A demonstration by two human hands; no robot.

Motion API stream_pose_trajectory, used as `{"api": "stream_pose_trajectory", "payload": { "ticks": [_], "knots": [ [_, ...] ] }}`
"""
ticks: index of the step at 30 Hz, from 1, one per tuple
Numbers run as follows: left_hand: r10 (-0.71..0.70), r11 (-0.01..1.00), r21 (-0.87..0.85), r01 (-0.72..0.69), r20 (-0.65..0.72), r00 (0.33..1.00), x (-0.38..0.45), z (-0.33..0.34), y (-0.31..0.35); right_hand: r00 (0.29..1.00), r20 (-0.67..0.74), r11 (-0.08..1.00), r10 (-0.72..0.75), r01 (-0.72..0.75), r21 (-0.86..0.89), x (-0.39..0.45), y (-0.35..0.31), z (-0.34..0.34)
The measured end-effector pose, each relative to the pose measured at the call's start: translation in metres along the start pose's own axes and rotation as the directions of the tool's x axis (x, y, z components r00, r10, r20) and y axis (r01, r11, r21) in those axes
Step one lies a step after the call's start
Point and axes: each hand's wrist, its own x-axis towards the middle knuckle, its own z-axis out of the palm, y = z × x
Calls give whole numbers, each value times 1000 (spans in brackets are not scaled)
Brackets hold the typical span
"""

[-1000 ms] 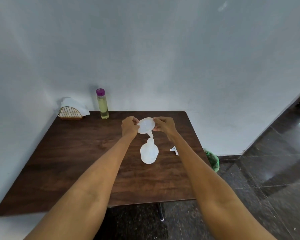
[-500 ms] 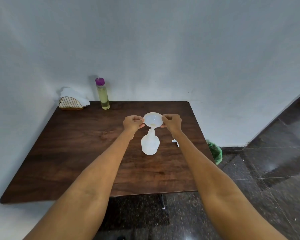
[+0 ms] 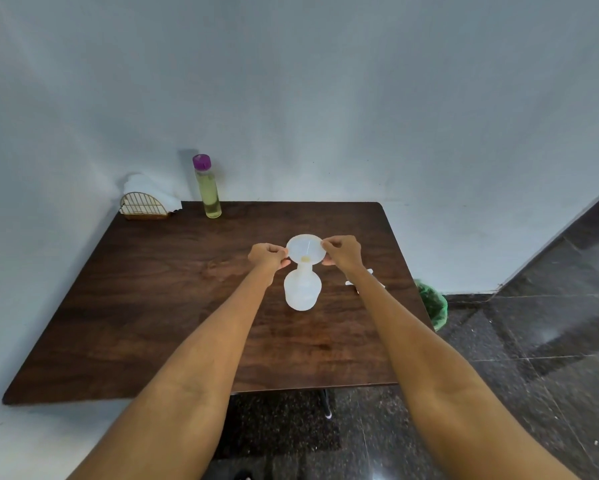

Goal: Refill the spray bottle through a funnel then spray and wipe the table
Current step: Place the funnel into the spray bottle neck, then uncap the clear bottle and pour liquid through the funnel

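Both hands are up on the white funnel [image 3: 306,249] now, left hand [image 3: 266,256] pinching its left rim, right hand [image 3: 343,252] pinching the right, spout set in the neck of the translucent spray bottle [image 3: 302,289] standing mid-desk [image 3: 152,306]. Back by the wall, a purple-capped bottle of yellow liquid [image 3: 208,187] stands beside a wire napkin holder [image 3: 144,206].

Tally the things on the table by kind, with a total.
Bottles: 2, the white spray bottle and the bottle of yellow liquid
Funnels: 1, the funnel, pinched by the left hand and right hand
Napkin holders: 1
Small white part, partly hidden: 1
Total: 5
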Motion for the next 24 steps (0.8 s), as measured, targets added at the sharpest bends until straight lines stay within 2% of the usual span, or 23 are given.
{"api": "stream_pose_trajectory", "payload": {
  "ticks": [3,8,13,15,19,24],
  "knots": [
    [-3,1000,1,3,-14,1000,1,-2,-2,999,-14,997,-36,35,-66,-3,-2,2],
    [38,998,53,-32,-116,992,2,-15,1,950,-240,973,-201,165,-162,-8,-26,8],
    [269,961,105,-258,-118,956,10,-57,-6,920,-125,926,-371,357,-127,-12,-71,50],
    [323,943,120,-309,-124,938,16,-80,-8,912,-99,916,-399,390,-97,-16,-86,71],
    [355,923,205,-325,-130,926,40,-124,-8,904,56,900,-423,426,-91,-16,-102,121],
    [341,913,288,-288,-155,927,97,-173,-10,921,166,919,-351,373,-130,10,-121,186]
  ]
}}
